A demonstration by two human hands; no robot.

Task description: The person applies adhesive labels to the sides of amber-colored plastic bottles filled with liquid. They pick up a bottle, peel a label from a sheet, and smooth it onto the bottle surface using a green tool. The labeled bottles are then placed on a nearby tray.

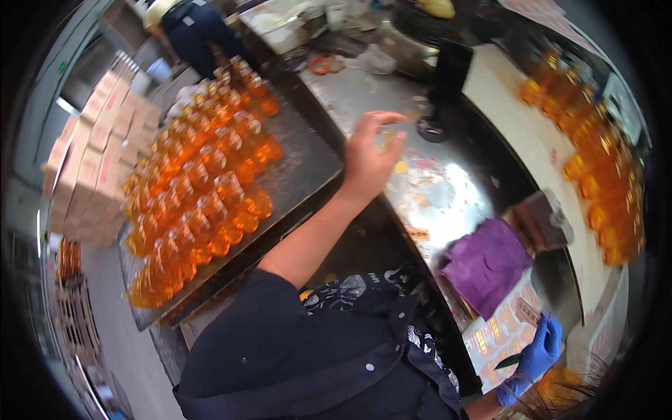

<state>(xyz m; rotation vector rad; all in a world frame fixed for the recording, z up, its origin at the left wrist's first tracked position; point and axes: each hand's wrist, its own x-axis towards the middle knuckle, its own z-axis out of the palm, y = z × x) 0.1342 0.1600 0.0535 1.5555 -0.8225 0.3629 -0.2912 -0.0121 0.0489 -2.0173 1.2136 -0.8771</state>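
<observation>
My bare left hand reaches over the metal worktop, thumb and fingers apart in a curve. A small yellowish patch shows between them; I cannot make out what it is. My right hand, in a blue glove, is closed at the near right. A small printed label is pinched at its fingertips, and a dark green pointed tool sticks out by the palm. Below it lie sheets of printed labels. A folded purple cloth rests just beyond them.
Rows of amber-filled bottles stand on a dark table to the left. More bottles line a pale board at right. A black upright stand rises from the worktop. Stacked cartons and a bending person are farther off.
</observation>
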